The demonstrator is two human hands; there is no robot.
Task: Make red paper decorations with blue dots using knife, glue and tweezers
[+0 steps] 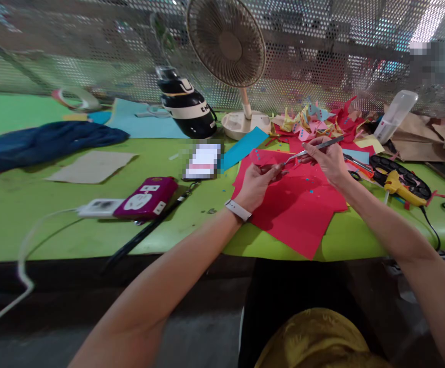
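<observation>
My right hand (328, 156) is closed around a pair of metal tweezers (330, 143), their tips pointing left and down. Those tips meet the fingers of my left hand (255, 180), which are pinched together over the red paper. Whatever lies between the left fingertips is too small to make out. Beneath both hands, red paper sheets (299, 220) lie on the green table, with tiny blue bits scattered on them. Just left of the sheets is a strip of blue paper (245, 147).
Behind the hands stand a fan (226, 46), a black bottle (190, 110) and a pile of coloured paper scraps (314, 122). A yellow glue gun (402, 189) rests at right. Leftward lie a phone (202, 161), a purple power bank (146, 198) and dark blue cloth (49, 140).
</observation>
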